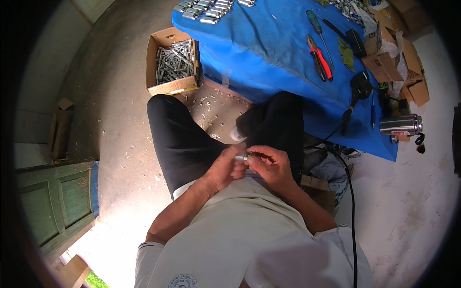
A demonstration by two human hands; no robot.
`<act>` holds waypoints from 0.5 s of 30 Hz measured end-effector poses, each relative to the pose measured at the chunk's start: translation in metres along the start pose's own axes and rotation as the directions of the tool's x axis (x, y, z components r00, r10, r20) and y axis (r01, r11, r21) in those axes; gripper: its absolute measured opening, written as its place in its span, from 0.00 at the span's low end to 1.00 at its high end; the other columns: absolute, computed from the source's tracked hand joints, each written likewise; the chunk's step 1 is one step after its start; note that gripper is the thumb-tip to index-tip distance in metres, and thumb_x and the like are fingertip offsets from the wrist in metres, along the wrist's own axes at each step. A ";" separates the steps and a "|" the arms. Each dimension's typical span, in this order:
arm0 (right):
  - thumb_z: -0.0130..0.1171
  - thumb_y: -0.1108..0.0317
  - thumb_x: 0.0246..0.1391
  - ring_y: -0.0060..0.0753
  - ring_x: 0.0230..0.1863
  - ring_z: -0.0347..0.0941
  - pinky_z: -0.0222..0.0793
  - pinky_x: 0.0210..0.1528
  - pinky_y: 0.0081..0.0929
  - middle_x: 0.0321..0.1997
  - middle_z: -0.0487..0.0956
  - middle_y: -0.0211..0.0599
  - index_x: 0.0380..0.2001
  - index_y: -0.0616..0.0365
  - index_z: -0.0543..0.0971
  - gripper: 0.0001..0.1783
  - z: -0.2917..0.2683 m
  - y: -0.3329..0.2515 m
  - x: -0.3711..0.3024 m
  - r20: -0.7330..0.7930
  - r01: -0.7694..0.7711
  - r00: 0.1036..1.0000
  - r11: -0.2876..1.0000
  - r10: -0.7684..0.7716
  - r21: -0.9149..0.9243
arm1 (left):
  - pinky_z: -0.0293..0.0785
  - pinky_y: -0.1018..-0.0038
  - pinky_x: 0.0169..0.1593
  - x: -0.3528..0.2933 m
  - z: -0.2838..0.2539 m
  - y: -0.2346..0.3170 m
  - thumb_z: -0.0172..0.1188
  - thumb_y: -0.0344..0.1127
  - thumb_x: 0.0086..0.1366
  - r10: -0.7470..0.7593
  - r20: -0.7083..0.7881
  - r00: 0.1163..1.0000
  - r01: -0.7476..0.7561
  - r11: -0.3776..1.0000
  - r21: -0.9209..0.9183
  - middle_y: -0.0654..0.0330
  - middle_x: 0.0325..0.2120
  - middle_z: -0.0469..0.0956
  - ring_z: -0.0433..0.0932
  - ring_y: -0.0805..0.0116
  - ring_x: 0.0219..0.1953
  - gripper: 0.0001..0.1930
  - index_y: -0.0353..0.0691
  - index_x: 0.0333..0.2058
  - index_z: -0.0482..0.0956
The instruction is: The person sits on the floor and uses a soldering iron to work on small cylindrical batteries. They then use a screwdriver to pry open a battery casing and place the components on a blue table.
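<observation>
Close to my lap, both hands meet around a small white-and-silver piece (243, 156) that resembles a lighter; much of it is covered by fingers. My left hand (225, 168) is closed around its body, thumb raised along the top. From the other side, the fingertips of my right hand (271, 165) pinch its end. On the far left corner of the blue-covered table (249, 53) lie several similar silver pieces (206, 9) in rows.
A cardboard box (172, 88) of slim metal parts stands on the floor beside the table. On the cloth lie red-handled pliers (321, 62), a screwdriver (314, 23) and a steel flask (400, 125). A black cable (353, 201) hangs at my right. Small scraps litter the floor.
</observation>
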State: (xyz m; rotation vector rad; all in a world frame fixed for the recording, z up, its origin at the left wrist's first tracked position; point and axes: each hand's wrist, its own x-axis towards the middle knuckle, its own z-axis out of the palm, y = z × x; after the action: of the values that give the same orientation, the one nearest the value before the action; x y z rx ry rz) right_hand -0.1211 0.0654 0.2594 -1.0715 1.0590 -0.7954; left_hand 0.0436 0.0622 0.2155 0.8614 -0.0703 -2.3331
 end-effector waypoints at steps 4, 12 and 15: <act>0.53 0.76 0.57 0.29 0.42 0.78 0.74 0.46 0.24 0.40 0.80 0.45 0.44 0.72 0.74 0.13 0.001 -0.010 0.003 0.012 -0.072 0.997 0.996 0.072 0.054 | 0.49 0.84 0.18 0.003 -0.004 0.000 0.49 0.52 0.66 -0.033 0.026 0.999 0.034 0.999 -0.014 0.71 0.16 0.61 0.54 0.82 0.16 0.20 0.44 0.21 0.68; 0.53 0.75 0.57 0.24 0.38 0.77 0.71 0.37 0.19 0.39 0.81 0.41 0.44 0.68 0.76 0.12 -0.005 0.010 0.007 0.030 -0.044 0.999 0.996 0.042 0.075 | 0.49 0.84 0.17 0.005 -0.001 0.001 0.49 0.54 0.66 0.015 0.015 1.000 -0.015 1.000 0.023 0.67 0.17 0.65 0.54 0.82 0.15 0.23 0.43 0.20 0.67; 0.54 0.74 0.57 0.22 0.37 0.76 0.69 0.35 0.18 0.39 0.81 0.39 0.44 0.67 0.76 0.12 -0.005 0.011 0.008 0.033 -0.056 0.998 0.996 0.055 0.062 | 0.50 0.85 0.18 0.006 -0.006 -0.001 0.49 0.53 0.67 0.028 0.031 0.999 -0.028 0.999 0.016 0.61 0.20 0.70 0.55 0.82 0.15 0.20 0.38 0.29 0.71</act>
State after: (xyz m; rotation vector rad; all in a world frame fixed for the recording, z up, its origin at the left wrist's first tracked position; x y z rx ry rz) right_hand -0.1233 0.0601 0.2465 -0.9945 1.0265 -0.7600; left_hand 0.0434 0.0606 0.2074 0.8271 -0.1146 -2.3230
